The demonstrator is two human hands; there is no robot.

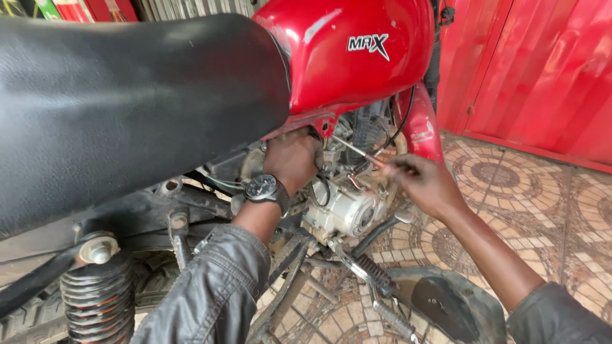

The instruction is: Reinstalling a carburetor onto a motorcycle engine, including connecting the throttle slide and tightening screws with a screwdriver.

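Risk: screwdriver (357,151) slipping at 11 o'clock | right hand (424,185) pinches its handle | left hand (292,159) clenched under red tank (357,57), grip contents unclear.

left arm: reaching forward and up, my forearm bare past a pushed-back dark grey jacket sleeve, a black watch on the wrist
left hand (292,159): back of it facing me, fingers curled in and tucked out of sight, so I can't tell what they've got
right arm: coming in from the lower right, bare forearm, sleeve bunched at the elbow
right hand (424,185): fingers pinched together at the tips, knuckles up, a bit blurred
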